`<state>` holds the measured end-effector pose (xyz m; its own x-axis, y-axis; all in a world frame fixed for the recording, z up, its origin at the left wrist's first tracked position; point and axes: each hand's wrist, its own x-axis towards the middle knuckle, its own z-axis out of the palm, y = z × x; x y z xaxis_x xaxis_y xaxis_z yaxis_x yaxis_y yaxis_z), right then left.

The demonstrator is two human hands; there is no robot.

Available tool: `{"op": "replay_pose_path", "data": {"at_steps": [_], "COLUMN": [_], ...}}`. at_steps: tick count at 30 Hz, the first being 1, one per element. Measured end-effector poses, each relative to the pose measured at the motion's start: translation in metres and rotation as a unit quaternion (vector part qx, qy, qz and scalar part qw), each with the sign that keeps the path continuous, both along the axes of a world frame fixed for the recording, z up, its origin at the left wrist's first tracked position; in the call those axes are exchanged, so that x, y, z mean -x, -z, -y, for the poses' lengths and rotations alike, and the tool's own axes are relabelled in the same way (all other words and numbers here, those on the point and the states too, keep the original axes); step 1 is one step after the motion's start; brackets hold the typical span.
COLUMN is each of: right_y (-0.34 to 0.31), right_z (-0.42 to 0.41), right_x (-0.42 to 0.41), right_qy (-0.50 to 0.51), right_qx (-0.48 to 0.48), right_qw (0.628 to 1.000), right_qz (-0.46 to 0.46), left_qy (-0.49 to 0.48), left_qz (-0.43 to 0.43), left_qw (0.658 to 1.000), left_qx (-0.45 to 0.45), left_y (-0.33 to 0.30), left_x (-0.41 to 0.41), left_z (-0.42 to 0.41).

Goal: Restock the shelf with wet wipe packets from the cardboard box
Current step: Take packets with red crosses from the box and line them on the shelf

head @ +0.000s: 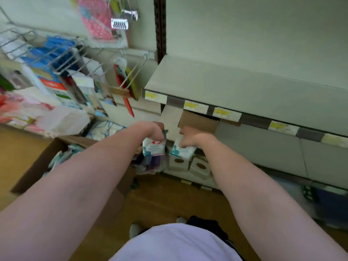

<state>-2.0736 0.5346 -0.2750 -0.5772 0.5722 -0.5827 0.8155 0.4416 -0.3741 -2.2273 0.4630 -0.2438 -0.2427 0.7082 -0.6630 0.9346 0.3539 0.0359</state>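
Note:
My left hand (153,129) grips a white and teal wet wipe packet (154,147) by its top, hanging just below the grey shelf (226,87). My right hand (190,136) holds a second white and teal wet wipe packet (181,150) beside it, close to the shelf level underneath. An open cardboard box (43,162) stands on the floor at the left, under my left forearm, with more packets inside. The frame is blurred by motion.
The grey shelf carries yellow price tags (195,106) along its front edge. Wire racks (56,59) with hanging goods fill the left. Two small boxes (188,164) sit on the low shelf below my hands. A brown cardboard flap (197,122) shows under the shelf edge.

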Motion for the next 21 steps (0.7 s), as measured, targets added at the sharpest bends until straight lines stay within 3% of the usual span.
{"op": "replay_pose_path", "data": {"at_steps": [13,21], "right_y": [-0.092,-0.141], "right_z": [-0.008,-0.071], "right_x": [0.038,0.05], "right_qy": [0.194,0.158], "right_qx": [-0.095,-0.151], "right_qw": [0.971,0.967], "right_qz": [-0.1,-0.133], "left_qy": [0.131,0.188], "left_qz": [0.038,-0.01], "left_qw": [0.984,0.966], "left_qx": [-0.116,-0.177], "left_y": [-0.083,-0.119], "left_x": [0.052,0.081], "left_z": [-0.049,-0.114]}}
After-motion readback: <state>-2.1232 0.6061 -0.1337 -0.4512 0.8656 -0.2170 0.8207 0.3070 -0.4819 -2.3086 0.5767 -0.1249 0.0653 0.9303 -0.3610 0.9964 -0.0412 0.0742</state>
